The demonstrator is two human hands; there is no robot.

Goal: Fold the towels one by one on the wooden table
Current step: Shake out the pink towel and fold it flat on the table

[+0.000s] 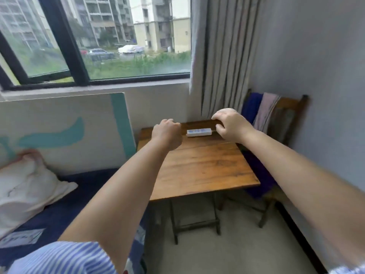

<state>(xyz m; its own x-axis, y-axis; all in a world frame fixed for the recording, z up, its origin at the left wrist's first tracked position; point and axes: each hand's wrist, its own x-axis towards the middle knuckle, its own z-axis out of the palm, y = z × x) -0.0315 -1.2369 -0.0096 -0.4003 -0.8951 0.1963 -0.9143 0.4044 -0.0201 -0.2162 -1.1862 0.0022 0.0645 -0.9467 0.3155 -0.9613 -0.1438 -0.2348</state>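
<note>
Two towels hang over the back of a wooden chair at the right: a dark blue towel (251, 107) and a pinkish-grey towel (265, 111) beside it. The wooden table (199, 167) stands in front of me with no towel on it. Both my arms reach out over the table. My left hand (167, 133) is curled into a fist above the table's far left part and holds nothing. My right hand (231, 125) hovers over the far right edge with its fingers curled, just beside a white power strip (199, 132); I see nothing in its grasp.
The wooden chair (286, 119) stands against the grey wall right of the table, with purple cloth (260, 175) on its seat. A bed with a dark blue sheet (69, 204) and a pale pillow (29, 184) lies to the left. A curtain (221, 56) hangs behind the table.
</note>
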